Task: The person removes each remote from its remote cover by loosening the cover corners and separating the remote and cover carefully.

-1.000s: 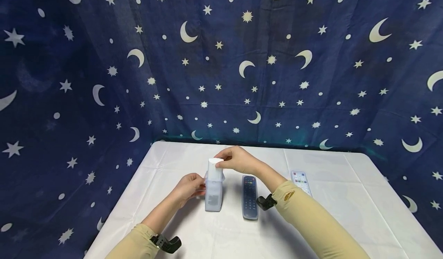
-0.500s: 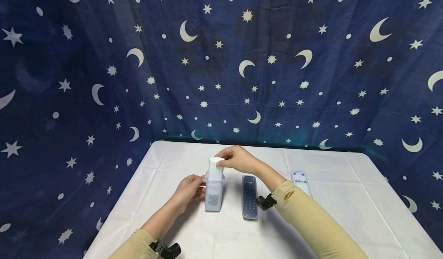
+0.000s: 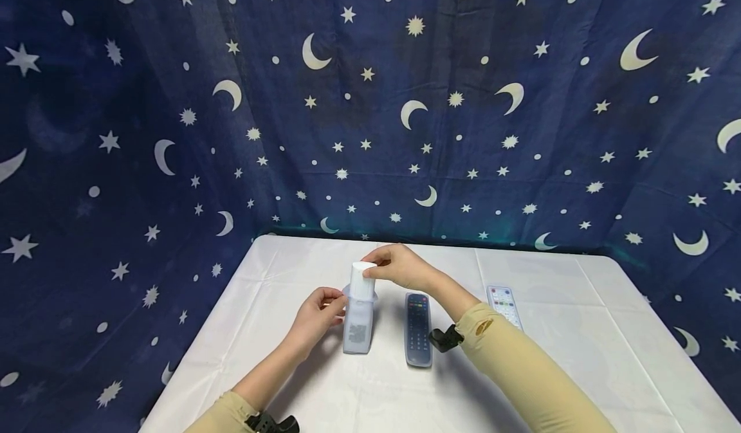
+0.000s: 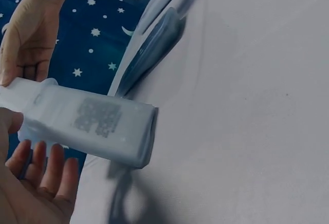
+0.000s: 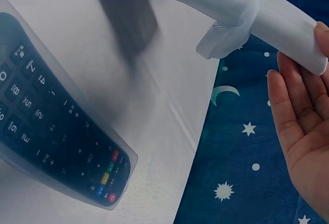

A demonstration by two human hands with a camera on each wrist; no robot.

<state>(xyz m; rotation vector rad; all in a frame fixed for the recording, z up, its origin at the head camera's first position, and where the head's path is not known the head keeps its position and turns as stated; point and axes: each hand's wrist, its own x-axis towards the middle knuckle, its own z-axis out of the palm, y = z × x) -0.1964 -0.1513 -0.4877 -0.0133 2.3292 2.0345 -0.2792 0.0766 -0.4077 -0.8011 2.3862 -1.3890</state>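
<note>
A white remote control stands upright on the table, its lower part inside a translucent silicone cover. A grey patch shows through the cover in the left wrist view. My right hand holds the bare top end between thumb and fingers. At the left side, my left hand pinches the cover's flared rim with thumb and forefinger; its other fingers spread beneath, as the left wrist view shows. A loose flap of the cover sticks out in the right wrist view.
A dark remote control in a clear cover lies just right of the upright one. Farther right, a white remote control lies partly behind the right forearm. A dark blue curtain with moons and stars hangs behind the white table.
The cover's bunched rim now lies flatter and flares outward around the remote. My left hand has shifted slightly up and right along it; my right hand stays at the top.
</note>
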